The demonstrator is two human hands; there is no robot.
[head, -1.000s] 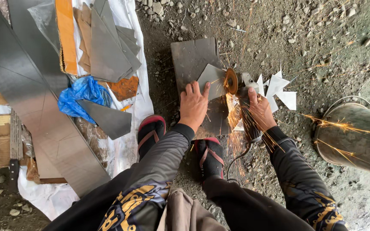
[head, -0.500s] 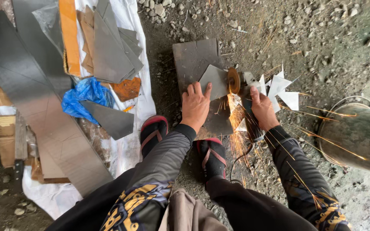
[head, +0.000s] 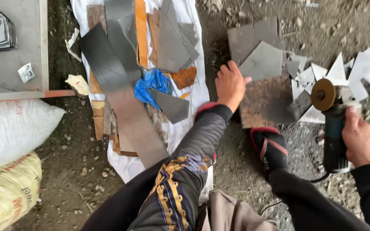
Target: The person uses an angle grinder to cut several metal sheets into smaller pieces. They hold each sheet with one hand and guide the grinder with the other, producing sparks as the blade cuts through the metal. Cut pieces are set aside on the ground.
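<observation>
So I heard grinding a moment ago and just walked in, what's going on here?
A person crouches on the dirt ground cutting sheet metal. The right hand holds an angle grinder, lifted clear of the work, with no sparks showing. The left hand touches a grey metal piece lying on a rusty plate. One sandalled foot rests at the plate's edge. White offcuts lie beside the grinder, and long metal strips on a white sheet.

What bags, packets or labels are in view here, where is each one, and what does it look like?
White sack: far left on the ground, bulging, with faint red print.
Yellowish sack: bottom left below the white one, rounded, with red print.
Small packet: on the grey board at upper left, crumpled, white and grey.
</observation>
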